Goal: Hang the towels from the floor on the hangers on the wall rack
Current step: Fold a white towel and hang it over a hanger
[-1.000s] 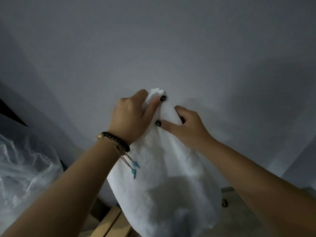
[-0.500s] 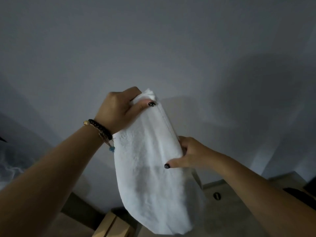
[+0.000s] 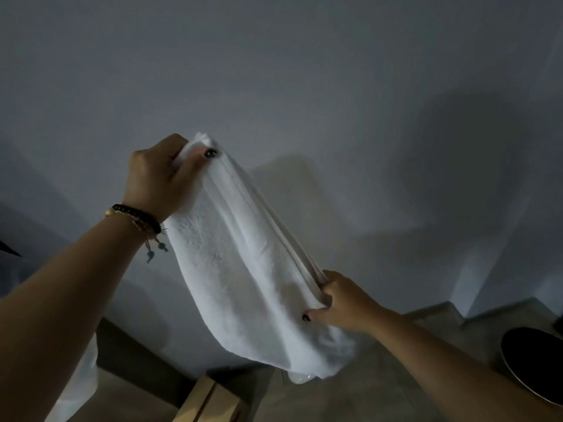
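Observation:
A white towel (image 3: 243,269) hangs stretched in the air in front of a plain grey wall (image 3: 304,71). My left hand (image 3: 158,178) grips its upper corner, thumb pressed over the bunched cloth. My right hand (image 3: 341,303) pinches the folded edge lower down and to the right, so that edge runs taut and slanted between the two hands. The rest of the towel sags below them. No rack or hanger is in view.
A pale wooden box (image 3: 210,403) sits on the floor below the towel. A dark round object (image 3: 536,363) lies at the lower right. Clear plastic sheeting (image 3: 79,385) shows at the lower left. The light is dim.
My right hand has slid down and right along the towel's edge, away from the left hand. The towel has opened from a bunch into a stretched, slanted sheet.

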`<state>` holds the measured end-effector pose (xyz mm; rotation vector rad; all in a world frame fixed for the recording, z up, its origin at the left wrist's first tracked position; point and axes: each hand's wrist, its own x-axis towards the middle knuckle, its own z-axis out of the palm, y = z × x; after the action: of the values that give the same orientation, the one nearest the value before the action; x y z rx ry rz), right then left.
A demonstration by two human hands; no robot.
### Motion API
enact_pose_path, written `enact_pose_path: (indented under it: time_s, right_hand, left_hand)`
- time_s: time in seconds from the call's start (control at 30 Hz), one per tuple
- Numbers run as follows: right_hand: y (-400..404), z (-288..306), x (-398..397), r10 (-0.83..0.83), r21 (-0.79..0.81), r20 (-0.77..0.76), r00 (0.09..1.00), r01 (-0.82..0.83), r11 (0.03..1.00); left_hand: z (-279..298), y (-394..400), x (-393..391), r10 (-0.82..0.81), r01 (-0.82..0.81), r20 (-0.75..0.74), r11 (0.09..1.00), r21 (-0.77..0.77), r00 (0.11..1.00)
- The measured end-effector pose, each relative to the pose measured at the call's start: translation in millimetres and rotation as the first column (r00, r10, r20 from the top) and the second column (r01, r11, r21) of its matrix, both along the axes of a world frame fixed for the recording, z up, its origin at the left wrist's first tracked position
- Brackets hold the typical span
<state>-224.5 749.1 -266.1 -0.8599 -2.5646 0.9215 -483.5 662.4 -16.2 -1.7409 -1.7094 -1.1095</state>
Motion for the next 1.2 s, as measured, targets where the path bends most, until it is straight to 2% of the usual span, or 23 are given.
enact_pose_path:
  time_s: [0.17,0.37,0.43,0.47,0.53,0.6,0.7,0.77,0.8,0.87,0.97,1.1,1.2]
  right_hand:
    - [9,-20,11,-0.055,0.085,0.101,0.993,0.047,0.995]
    - [23,-30,32,-0.128,0.278,0.296,0.947,0.043,0.96]
    - [24,-34,40,-0.159,0.346,0.273,0.949,0.057,0.936]
    - [22,-34,43,-0.159,0.4,0.21,0.965,0.064,0.914]
    - [19,-35,48,-0.092,0.53,0.069,0.993,0.041,0.847]
    - [9,-36,46,0.079,0.64,-0.045,0.996,-0.032,0.767]
    - [-17,-35,34,0.389,0.68,-0.048,0.92,-0.255,0.688]
    - [-34,-35,25,0.443,0.59,0.051,0.895,-0.385,0.71]
    - [-42,-35,20,0.41,0.475,0.096,0.907,-0.404,0.782]
    - [-52,-39,14,0.247,0.173,0.151,0.957,-0.272,0.947]
    - [-51,-50,17,0.105,-0.053,0.267,0.958,-0.094,0.994]
    - [-38,-65,32,0.137,-0.127,0.43,0.892,-0.09,0.988]
    - [-28,-83,50,0.181,-0.136,0.59,0.787,-0.125,0.983]
  left_hand:
    - [-7,-4,-13,0.062,-0.062,-0.007,0.998,-0.022,0.998]
    - [-27,-15,-31,0.179,-0.176,0.039,0.982,-0.062,0.983]
    - [-31,-19,-39,0.205,-0.202,0.074,0.978,-0.053,0.976]
    - [-31,-21,-43,0.218,-0.214,0.091,0.976,-0.05,0.972]
    - [-31,-22,-49,0.238,-0.233,0.123,0.971,-0.054,0.963]
    - [-29,-21,-53,0.254,-0.248,0.144,0.967,-0.059,0.957]
    - [-24,-12,-56,0.289,-0.282,0.116,0.957,-0.073,0.95]
    - [-23,-3,-57,0.304,-0.296,0.078,0.95,-0.094,0.95]
    - [-22,1,-58,0.309,-0.301,0.075,0.949,-0.098,0.948]
    - [-22,7,-61,0.32,-0.313,0.076,0.945,-0.097,0.944]
    - [-25,6,-66,0.342,-0.334,0.073,0.938,-0.096,0.937]
    - [-32,-3,-73,0.375,-0.366,0.062,0.923,-0.116,0.925]
    - [-35,-10,-80,0.419,-0.41,0.068,0.905,-0.113,0.906]
